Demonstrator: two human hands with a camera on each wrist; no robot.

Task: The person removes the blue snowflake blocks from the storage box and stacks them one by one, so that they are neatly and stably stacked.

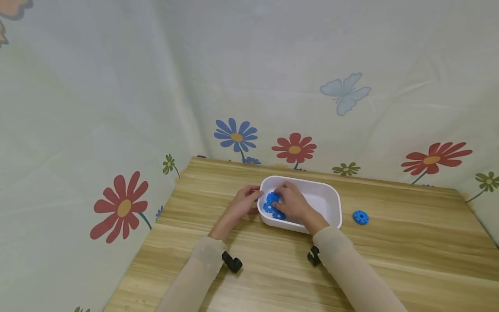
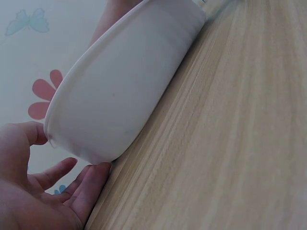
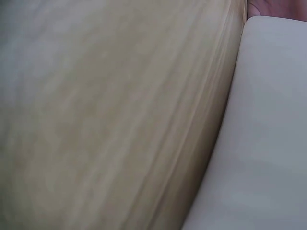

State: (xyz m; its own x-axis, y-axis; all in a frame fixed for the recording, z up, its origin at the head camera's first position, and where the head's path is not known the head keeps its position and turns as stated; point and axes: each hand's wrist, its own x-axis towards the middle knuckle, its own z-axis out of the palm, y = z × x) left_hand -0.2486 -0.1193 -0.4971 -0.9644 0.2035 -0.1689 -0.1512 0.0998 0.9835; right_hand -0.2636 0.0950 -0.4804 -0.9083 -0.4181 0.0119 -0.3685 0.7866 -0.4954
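Observation:
A white rectangular tub [image 1: 331, 203] with rounded corners stands on the table. Several blue notched discs [image 1: 269, 208] lie together at its left end. My right hand [image 1: 294, 203] reaches down into the tub, thumb and fingertips right at these discs; I cannot tell whether it pinches one. At the tub's left end is my left hand [image 1: 243, 203]. In the left wrist view, that hand [image 2: 43, 187] has its thumb at the tub's rim and its extended fingertips low against the wall [image 2: 115, 100]. The right wrist view shows the tub's outer side [image 3: 259, 124], which hides the right hand.
Another blue notched disc [image 1: 361, 217] lies on the wood-grain table [image 1: 409, 242], right of the tub. Behind and left of the table hangs a pale curtain [image 1: 265, 86] printed with flowers and a butterfly. Each wrist carries a small black device [image 1: 232, 262].

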